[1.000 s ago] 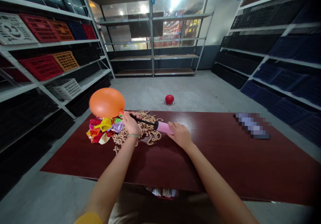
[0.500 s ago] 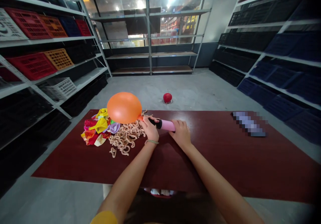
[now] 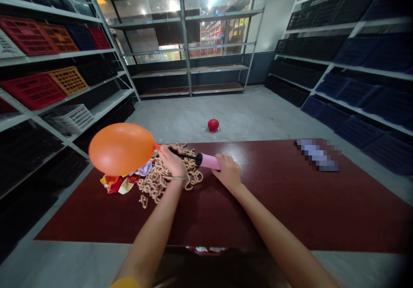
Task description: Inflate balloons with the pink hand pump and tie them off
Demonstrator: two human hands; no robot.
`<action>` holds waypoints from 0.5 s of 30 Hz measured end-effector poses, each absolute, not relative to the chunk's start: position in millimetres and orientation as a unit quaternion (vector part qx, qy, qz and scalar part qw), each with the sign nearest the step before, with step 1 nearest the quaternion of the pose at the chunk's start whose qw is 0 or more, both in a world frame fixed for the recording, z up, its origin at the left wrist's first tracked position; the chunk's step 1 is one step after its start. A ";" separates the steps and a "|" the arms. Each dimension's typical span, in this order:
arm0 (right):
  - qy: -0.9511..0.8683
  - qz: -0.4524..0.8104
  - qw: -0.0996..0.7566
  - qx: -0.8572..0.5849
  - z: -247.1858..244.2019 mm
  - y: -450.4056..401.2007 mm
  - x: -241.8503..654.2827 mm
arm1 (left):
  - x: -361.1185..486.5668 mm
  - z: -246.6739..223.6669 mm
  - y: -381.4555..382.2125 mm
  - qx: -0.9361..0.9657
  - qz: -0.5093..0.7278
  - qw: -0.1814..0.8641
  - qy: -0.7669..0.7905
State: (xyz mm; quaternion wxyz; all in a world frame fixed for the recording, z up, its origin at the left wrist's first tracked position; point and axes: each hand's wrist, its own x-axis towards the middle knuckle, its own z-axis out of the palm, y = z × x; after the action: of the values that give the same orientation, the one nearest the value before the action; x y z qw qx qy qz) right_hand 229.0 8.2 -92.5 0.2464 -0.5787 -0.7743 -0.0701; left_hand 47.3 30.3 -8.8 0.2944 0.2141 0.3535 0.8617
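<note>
My left hand [image 3: 172,161] grips the black nozzle of a pink hand pump [image 3: 209,161] where the neck of an inflated orange balloon [image 3: 121,149] fits over it. The balloon sticks out to the left and hides part of the pile of limp, multicoloured balloons [image 3: 116,184]. My right hand [image 3: 227,171] holds the pink pump barrel at its end. Under my left wrist lies a heap of curly tan cord [image 3: 158,184] on the table, touching my hand.
The dark red table [image 3: 97,210] extends to the right, with a pixelated object [image 3: 318,155] near its far edge. A small red balloon [image 3: 213,125] rests on the floor beyond. Metal shelves with plastic crates [image 3: 34,91] line both sides.
The orange balloon has grown larger and swung left with my left hand and the pump nozzle. It now covers more of the limp balloons. The whole view has shifted slightly.
</note>
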 end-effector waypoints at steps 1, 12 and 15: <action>-0.771 -0.072 0.249 -0.581 -92.6 8.3 230.2 | 62.5 -17.9 27.7 0.217 0.855 0.316 0.351; -0.793 -0.063 0.242 -0.555 -89.9 1.8 226.5 | -1.1 11.1 27.1 0.292 0.833 0.332 0.334; -0.795 -0.048 0.255 -0.549 -89.8 1.6 226.1 | -16.5 31.2 21.2 0.278 0.854 0.296 0.326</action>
State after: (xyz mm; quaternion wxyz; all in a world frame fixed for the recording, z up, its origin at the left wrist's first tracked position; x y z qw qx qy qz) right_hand 226.1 1.6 -89.8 0.2554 -0.5487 -0.7946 -0.0483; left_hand -16.5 21.2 31.2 0.2959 0.2781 0.3257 0.8539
